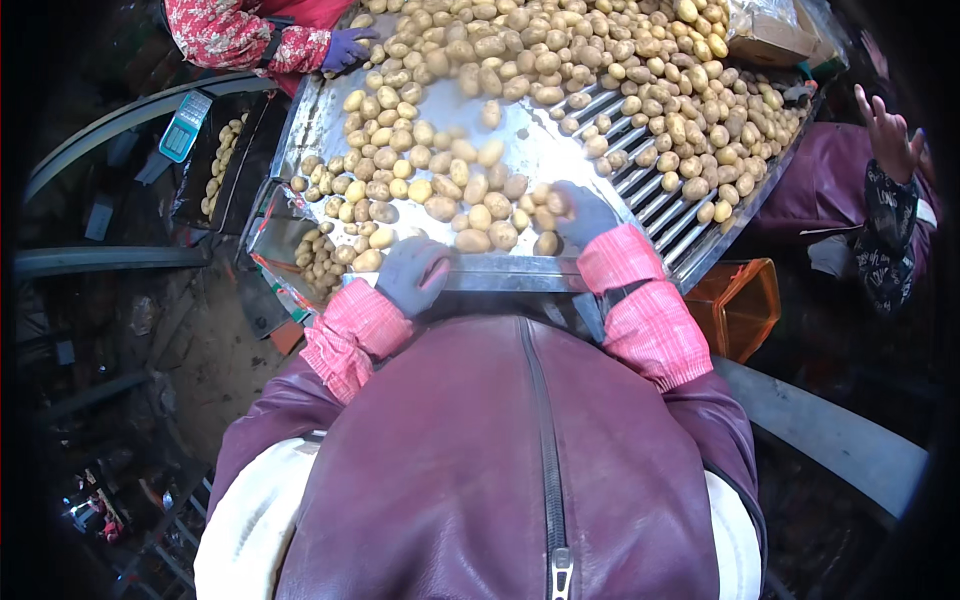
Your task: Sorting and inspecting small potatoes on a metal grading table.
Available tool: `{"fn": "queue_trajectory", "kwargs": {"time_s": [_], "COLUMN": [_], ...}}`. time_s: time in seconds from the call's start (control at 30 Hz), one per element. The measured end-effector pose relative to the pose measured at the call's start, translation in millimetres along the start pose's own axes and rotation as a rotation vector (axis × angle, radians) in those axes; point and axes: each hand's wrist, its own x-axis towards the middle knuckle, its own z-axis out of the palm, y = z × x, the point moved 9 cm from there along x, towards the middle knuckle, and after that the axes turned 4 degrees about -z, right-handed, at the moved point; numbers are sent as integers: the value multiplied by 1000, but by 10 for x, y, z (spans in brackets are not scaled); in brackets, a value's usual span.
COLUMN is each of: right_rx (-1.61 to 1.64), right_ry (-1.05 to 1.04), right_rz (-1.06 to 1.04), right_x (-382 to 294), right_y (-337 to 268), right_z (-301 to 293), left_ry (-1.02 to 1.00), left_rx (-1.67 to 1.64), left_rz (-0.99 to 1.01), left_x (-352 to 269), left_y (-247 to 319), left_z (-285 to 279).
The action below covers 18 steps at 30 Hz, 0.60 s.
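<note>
My left hand, in a grey glove, rests at the near rim of a metal sorting table. Its fingers curl downward beside a potato, and what lies under them is hidden. Blurred by motion, my right hand is gloved too and lies against the right side of a group of small potatoes. Whether it grips one of them cannot be seen. Loose potatoes spread over the metal surface between and beyond both hands.
A large potato heap covers the far side, reaching a metal bar grate at right. Small potatoes fill a left chute. A co-worker's gloved hand touches the heap; another person's raised hand is at right. An orange crate stands below.
</note>
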Motion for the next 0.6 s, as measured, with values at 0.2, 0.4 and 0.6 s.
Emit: {"fn": "queue_trajectory", "kwargs": {"time_s": [0.2, 0.4, 0.6], "right_rx": [176, -151, -77], "right_ry": [238, 366, 456], "right_rz": [-125, -52, 41], "right_x": [-432, -1027, -1043], "right_y": [-73, 224, 305], "right_z": [-344, -428, -441], "left_ry": [45, -210, -17], "left_rx": [99, 247, 557], "left_rz": [133, 342, 158], "left_x": [76, 157, 554], "left_y": [200, 353, -163], "left_z": [-91, 468, 352]}}
